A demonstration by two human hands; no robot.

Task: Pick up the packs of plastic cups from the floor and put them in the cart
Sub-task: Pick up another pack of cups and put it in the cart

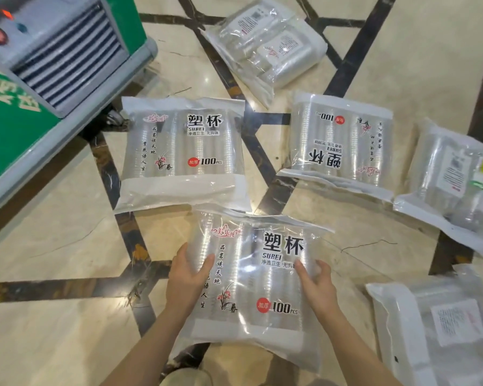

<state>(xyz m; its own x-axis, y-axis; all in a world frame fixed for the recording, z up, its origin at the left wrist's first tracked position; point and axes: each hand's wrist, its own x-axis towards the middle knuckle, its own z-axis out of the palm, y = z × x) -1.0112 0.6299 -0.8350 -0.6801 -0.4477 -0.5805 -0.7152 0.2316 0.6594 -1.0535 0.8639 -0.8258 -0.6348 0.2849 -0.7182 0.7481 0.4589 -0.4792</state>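
1. Both hands hold one pack of plastic cups (258, 277) at 6 o'clock, its printed face up; I cannot tell whether it is clear of the floor.
2. The left hand (188, 277) grips its left edge, thumb on top, fingers underneath.
3. The right hand (315, 282) grips the right edge the same way.
4. A second pack (183, 154) lies on the marble floor (53, 232) at 12 o'clock from the held one, just beside it.
5. A third, upside-down pack (342, 143) lies at 1 o'clock.
6. More packs lie at 12, 3 and 4 o'clock.
7. The green cart (17, 129) stands at 10 o'clock.
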